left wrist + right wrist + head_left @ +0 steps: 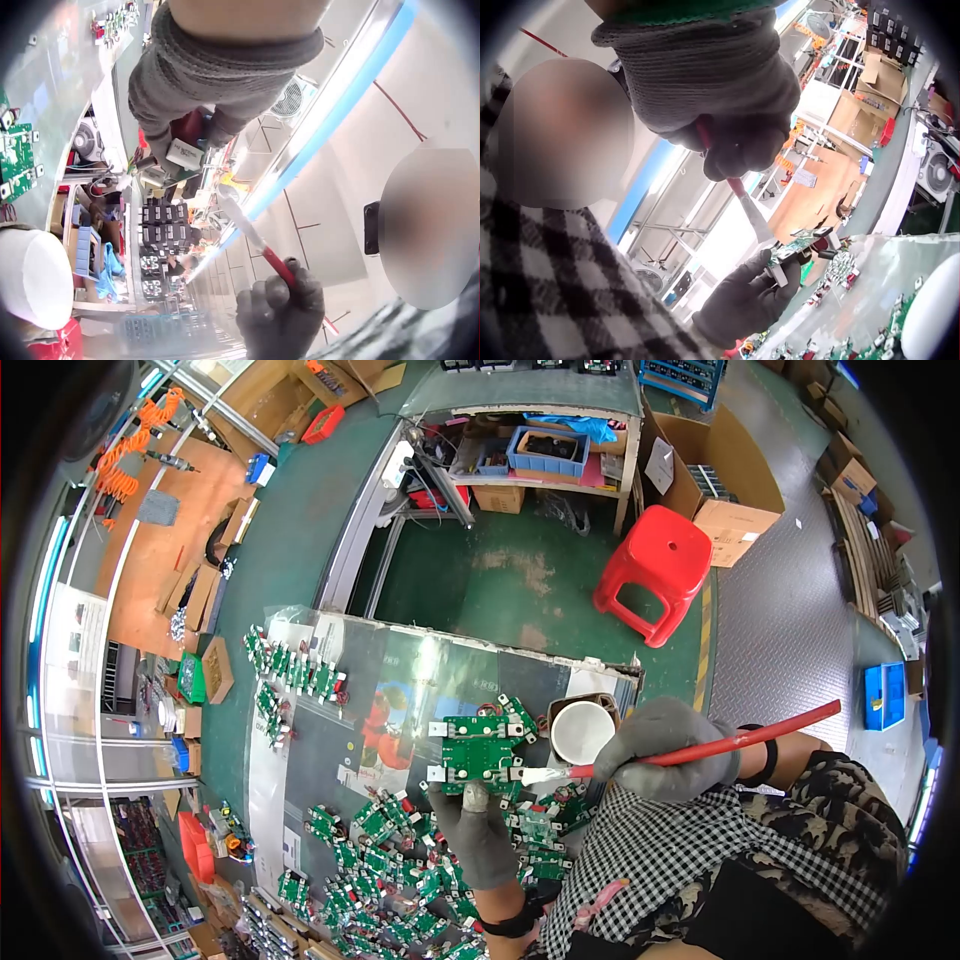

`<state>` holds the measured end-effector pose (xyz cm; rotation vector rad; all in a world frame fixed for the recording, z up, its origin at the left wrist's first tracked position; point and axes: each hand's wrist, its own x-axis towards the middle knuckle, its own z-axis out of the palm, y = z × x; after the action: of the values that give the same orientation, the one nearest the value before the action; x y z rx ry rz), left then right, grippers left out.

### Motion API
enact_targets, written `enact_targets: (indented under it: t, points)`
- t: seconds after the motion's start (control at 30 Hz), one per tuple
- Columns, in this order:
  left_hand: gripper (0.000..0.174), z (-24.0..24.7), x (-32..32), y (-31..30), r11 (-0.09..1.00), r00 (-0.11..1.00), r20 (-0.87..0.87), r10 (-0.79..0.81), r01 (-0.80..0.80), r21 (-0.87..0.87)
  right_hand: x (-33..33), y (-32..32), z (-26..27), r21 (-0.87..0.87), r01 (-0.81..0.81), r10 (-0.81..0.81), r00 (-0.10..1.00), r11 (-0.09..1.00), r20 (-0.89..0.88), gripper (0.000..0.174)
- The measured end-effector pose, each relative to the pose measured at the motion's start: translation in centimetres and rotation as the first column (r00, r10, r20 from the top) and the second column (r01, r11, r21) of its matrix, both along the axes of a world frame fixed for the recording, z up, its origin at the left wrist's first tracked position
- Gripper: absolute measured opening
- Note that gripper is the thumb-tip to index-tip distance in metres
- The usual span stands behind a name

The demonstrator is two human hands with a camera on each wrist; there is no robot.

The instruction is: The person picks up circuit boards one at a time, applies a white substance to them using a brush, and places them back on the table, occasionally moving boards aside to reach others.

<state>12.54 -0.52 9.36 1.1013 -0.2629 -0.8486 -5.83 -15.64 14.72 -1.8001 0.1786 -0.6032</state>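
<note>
Gripping a long red-handled, white-tipped brush-like tool (770, 730), the grey-gloved right hand (665, 750) sits right of centre in the head view. The grey-gloved left hand (477, 832), below centre, pinches the green rectangular circuit board (476, 750) at mid-frame. A round white container (583, 732) stands to the right.
</note>
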Motion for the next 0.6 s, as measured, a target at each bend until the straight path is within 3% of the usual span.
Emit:
enact_targets:
  t: [0.17,0.27,0.37,0.6]
  points:
    - [0.047,0.5,-0.8,-0.1,0.999,0.999,-0.033,0.024,-0.025,-0.035,1.1,-0.4,-0.7,-0.089,-0.012,0.023,0.992,0.996,0.126,0.012]
    - [0.048,0.5,-0.8,0.1,0.997,0.997,-0.061,0.041,-0.044,-0.058,0.4,-0.6,-0.8,0.026,-0.075,0.076,0.997,0.997,-0.017,0.011]
    - [0.045,0.3,-0.9,0.4,0.998,0.998,-0.047,0.041,-0.043,-0.051,-0.3,-0.7,-0.7,0.026,-0.077,0.077,0.996,0.997,-0.034,0.011]
    - [0.047,0.7,-1.1,0.4,0.997,0.998,-0.021,0.062,-0.063,-0.037,0.9,-0.5,-0.4,-0.038,-0.063,0.066,0.994,0.997,0.084,0.012]
